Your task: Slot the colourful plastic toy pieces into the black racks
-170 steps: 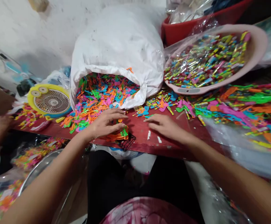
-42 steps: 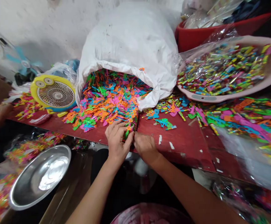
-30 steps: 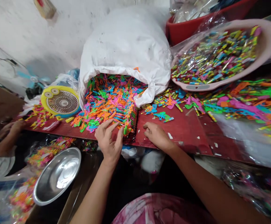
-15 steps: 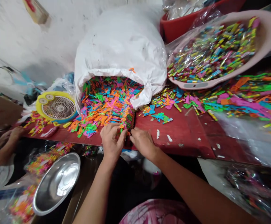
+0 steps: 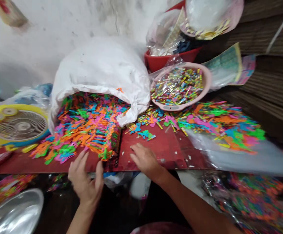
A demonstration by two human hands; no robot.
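Note:
A heap of flat, multicoloured plastic cut-out pieces (image 5: 87,130) spills from a white woven sack (image 5: 99,65) onto a red board (image 5: 156,156). My left hand (image 5: 84,178) hangs at the board's front edge with its fingers spread, just off the heap's squared front end, holding nothing. My right hand (image 5: 143,159) rests on the bare red surface to the right of the heap, empty, its fingertips touching the board. A dark mesh rack (image 5: 112,161) shows under the heap's end, mostly hidden.
A pink basin (image 5: 180,87) of bagged coloured sticks stands behind the board, with a red tub (image 5: 170,57) beyond it. A yellow fan (image 5: 17,126) is at left, a steel bowl (image 5: 14,214) low left, and pieces on plastic sheeting (image 5: 224,130) at right.
My hands have parted from the heap's front end, where they pressed together. The left moved down and away; the right moved back onto the board. The view swung wider, and the co-worker's hand left the frame.

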